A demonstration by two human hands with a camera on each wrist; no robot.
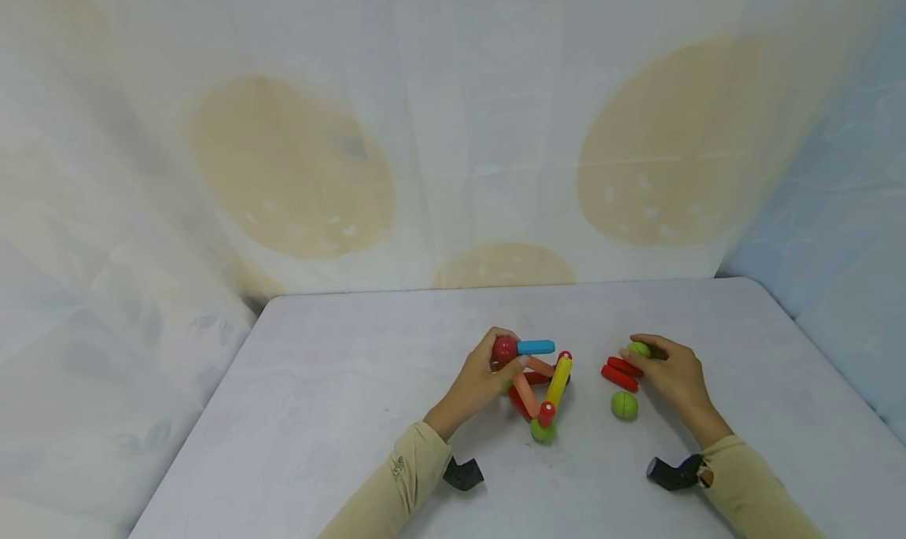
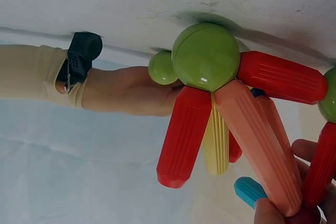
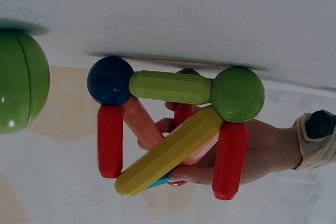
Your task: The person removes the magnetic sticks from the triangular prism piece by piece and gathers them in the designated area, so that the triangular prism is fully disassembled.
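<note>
While the left hand (image 1: 481, 382) steadies a half-built frame of magnetic rods and balls near the middle of the pale table (image 1: 318, 413), the right hand (image 1: 672, 374) rests a little way off to the right, beside spare pieces. The left hand's fingers curl around a dark red ball (image 1: 504, 348) at the top of the frame, where a blue rod (image 1: 535, 347) sticks out to the right. Below it, a yellow rod (image 1: 559, 379), a peach rod (image 1: 525, 393) and red rods slope down to a green ball (image 1: 543, 432) on the table. The right wrist view also shows a dark blue ball (image 3: 109, 81) joined by a green rod (image 3: 170, 87) to another green ball (image 3: 237, 94), so the frame already has several corners.

The right hand's fingertips pinch a small green ball (image 1: 639, 349), which lies just beside two loose red rods (image 1: 620, 372). Another green ball (image 1: 624, 405) sits free on the table, near that hand.

By the look of it, the build is partly done: a base and some sloping sides are joined, while the loose rods and balls are not yet attached, and the blue rod's far end is open.

Around the frame, bare table stretches to the left and toward the person. The table's back edge meets a draped cloth backdrop (image 1: 453, 169), well behind the pieces. The right edge is well apart from the right hand.
</note>
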